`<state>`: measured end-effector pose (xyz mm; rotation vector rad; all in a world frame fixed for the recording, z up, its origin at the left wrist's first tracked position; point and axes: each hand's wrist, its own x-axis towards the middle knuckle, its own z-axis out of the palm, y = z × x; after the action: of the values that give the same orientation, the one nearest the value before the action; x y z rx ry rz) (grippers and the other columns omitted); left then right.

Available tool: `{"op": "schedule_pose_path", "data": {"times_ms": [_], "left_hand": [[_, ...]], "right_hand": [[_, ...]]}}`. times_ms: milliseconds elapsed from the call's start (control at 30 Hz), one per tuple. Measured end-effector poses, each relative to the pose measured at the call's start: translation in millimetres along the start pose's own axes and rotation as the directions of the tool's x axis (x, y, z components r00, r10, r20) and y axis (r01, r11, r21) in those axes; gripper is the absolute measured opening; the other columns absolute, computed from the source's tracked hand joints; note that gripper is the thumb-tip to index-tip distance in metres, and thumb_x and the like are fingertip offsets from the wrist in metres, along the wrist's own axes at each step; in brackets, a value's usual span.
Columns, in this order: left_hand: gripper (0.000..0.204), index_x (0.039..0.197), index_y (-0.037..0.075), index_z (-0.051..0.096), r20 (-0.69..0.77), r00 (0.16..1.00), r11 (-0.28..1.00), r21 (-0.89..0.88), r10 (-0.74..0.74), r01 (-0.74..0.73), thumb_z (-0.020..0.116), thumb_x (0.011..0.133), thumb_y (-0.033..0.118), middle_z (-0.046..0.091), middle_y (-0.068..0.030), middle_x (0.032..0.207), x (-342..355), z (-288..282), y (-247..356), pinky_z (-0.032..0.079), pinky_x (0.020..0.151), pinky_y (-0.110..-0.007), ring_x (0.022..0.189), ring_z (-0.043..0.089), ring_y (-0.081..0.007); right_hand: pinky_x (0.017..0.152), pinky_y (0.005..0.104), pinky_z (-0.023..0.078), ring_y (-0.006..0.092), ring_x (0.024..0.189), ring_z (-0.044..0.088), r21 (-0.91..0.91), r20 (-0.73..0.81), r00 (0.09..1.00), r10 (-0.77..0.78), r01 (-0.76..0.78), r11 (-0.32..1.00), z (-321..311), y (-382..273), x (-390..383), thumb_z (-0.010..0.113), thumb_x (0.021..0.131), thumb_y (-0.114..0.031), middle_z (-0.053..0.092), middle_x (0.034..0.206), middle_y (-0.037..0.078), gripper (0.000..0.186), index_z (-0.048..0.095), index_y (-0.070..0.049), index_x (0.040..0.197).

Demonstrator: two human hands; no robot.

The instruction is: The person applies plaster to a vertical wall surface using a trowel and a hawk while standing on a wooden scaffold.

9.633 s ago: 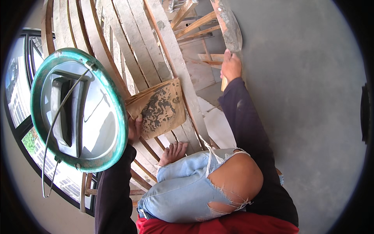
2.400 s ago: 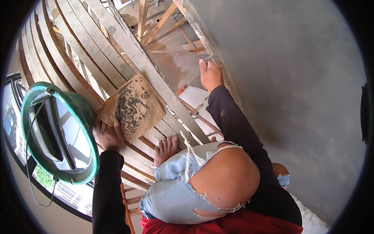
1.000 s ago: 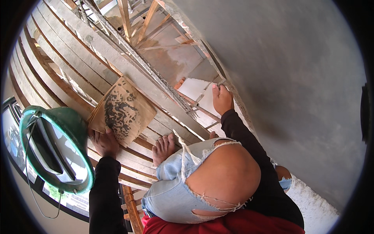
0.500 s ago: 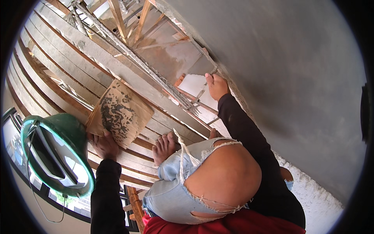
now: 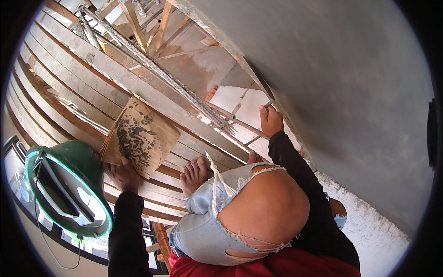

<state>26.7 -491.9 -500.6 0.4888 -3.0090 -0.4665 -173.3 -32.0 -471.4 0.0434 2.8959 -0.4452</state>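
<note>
board point(image 5: 138, 136) on planks point(image 5: 92, 83) | bucket point(image 5: 69, 189) left (wall point(image 5: 346, 83) right)

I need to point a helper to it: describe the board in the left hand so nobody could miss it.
Start from the wooden plank platform. Beside the green bucket, the left hand grips a square wooden board, the only one smeared with dark mortar.

Mortar-stained wooden board point(image 5: 140, 137), rough grey plaster wall point(image 5: 341, 78)
</note>
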Motion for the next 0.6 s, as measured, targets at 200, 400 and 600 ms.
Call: {"op": "schedule_pose_path", "data": {"times_ms": [200,400,600], "left_hand": [[0.04,0.128,-0.001,0.057,0.021,1.0,1.0,0.015,0.005,-0.005,0.04,0.101,0.023,0.055,-0.0205,0.134,1,0,0,0.028,0.112,-0.053,0.127,0.044,-0.0447],[0.043,0.13,-0.002,0.056,0.037,0.999,1.0,0.007,-0.015,0.015,0.039,0.102,0.026,0.054,-0.0194,0.137,-2,-1,-2,0.028,0.113,-0.052,0.129,0.042,-0.0445],[0.045,0.129,-0.001,0.056,0.096,0.994,0.998,0.038,-0.058,0.055,0.036,0.103,0.029,0.055,-0.019,0.136,1,1,0,0.028,0.112,-0.052,0.129,0.041,-0.0446]], "right_hand": [[0.07,0.0518,0.05,0.0455,0.078,0.064,-0.089,0.214,0.972,0.101,-0.084,0.993,4,15,12,0.053,0.097,-0.044,0.065,0.074,0.023,0.045,0.061,-0.001,0.085],[0.076,0.0498,0.05,0.044,0.084,0.064,-0.121,0.289,0.939,0.185,-0.156,0.98,-20,14,-11,0.051,0.098,-0.047,0.067,0.08,0.023,0.048,0.062,-0.002,0.086],[0.079,0.0506,0.05,0.0444,0.088,0.064,-0.261,0.307,0.915,0.262,-0.184,0.948,-28,42,-9,0.05,0.098,-0.048,0.068,0.085,0.023,0.049,0.064,-0.002,0.087]]}}
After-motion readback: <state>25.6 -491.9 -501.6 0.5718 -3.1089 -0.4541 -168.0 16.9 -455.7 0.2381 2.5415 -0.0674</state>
